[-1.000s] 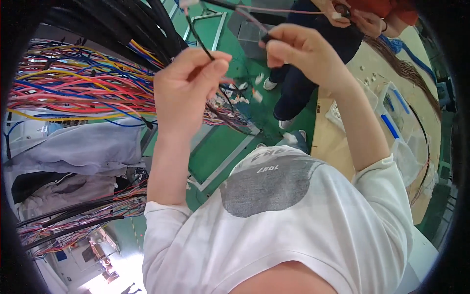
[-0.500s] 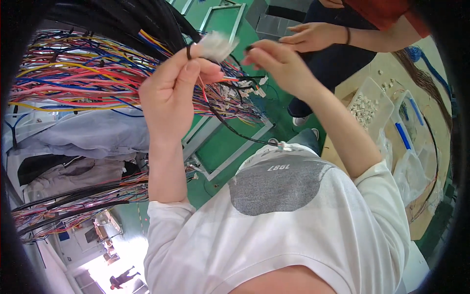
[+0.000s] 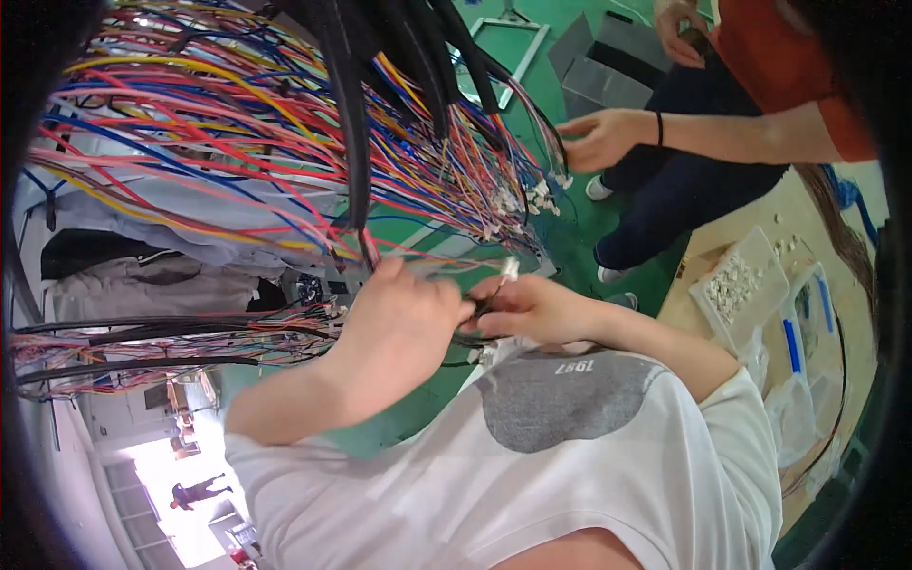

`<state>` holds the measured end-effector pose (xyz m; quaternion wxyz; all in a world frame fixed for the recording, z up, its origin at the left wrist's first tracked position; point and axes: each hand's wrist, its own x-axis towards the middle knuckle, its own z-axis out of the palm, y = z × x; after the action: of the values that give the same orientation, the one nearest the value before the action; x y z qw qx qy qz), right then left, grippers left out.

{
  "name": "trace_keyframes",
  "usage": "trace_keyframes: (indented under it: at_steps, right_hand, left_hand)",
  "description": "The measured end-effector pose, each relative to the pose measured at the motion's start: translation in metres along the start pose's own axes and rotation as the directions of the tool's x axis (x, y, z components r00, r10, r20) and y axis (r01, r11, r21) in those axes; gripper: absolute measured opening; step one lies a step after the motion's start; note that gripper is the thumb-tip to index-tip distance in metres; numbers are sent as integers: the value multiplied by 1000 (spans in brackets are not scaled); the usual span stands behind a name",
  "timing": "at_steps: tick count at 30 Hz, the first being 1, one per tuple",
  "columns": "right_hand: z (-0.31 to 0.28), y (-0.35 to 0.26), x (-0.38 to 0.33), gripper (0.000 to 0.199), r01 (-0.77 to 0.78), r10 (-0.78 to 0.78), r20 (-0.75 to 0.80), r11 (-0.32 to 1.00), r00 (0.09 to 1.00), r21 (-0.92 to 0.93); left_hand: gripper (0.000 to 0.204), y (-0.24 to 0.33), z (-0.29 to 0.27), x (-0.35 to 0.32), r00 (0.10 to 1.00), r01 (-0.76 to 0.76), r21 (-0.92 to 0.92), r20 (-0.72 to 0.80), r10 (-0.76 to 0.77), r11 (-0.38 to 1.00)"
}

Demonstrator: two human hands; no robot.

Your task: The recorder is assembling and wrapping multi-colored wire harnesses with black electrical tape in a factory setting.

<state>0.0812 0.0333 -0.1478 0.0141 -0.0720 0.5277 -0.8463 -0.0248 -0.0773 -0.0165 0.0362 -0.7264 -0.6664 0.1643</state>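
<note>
My left hand [image 3: 408, 309] is closed, its knuckles up, at the lower end of a black-sleeved cable [image 3: 353, 142] where thin wires come out. What its fingers grip is mostly hidden and slightly blurred. My right hand [image 3: 532, 309] meets it, with thumb and finger pinched on a dark wire [image 3: 483, 306]. A white connector [image 3: 510, 269] sticks up above the right fingers. Another white connector [image 3: 484, 355] hangs just below the hands, in front of my shirt.
A large bundle of coloured wires [image 3: 237, 133] spreads across the upper left, connectors at its ends [image 3: 503, 204]. A co-worker's hand [image 3: 608, 138] reaches the wire ends. On the right, a table [image 3: 708, 237] carries a tray of small white connectors [image 3: 731, 285] and a blue pen-like stick [image 3: 791, 345].
Both hands have come down and together in front of my chest. The wire bundle now sits lower in view, and the co-worker's hand has reached wires at the far end.
</note>
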Motion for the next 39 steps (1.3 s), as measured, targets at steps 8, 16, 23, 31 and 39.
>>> trace_keyframes:
  at_steps: [8, 16, 23, 31, 39]
  right_hand:
    - [-38, -57, 41, 20, 121, -498, -522, 794, 692, -596]
    - [-34, -93, 108, 43, -334, -767, -452, 323, 455, -885]
    - [-58, -77, 103, 20, -107, -777, -438, 441, 453, -891]
    - [-50, -62, -27, 12, -109, -414, -586, 746, 697, -657]
    - [-38, -54, -52, 13, 217, -326, -389, 930, 862, -297]
  left_hand:
    - [28, -45, 0, -49, 879, 299, 306, 280, -386, 904]
    - [26, -56, 0, -56, 907, 305, 240, 223, -358, 922]
    - [29, -58, 20, -61, 944, 263, 184, 153, -292, 947]
    - [31, -41, 15, -50, 968, 156, -93, 215, -133, 983]
    - [17, -26, 36, 7, 986, -157, -110, 45, 163, 981]
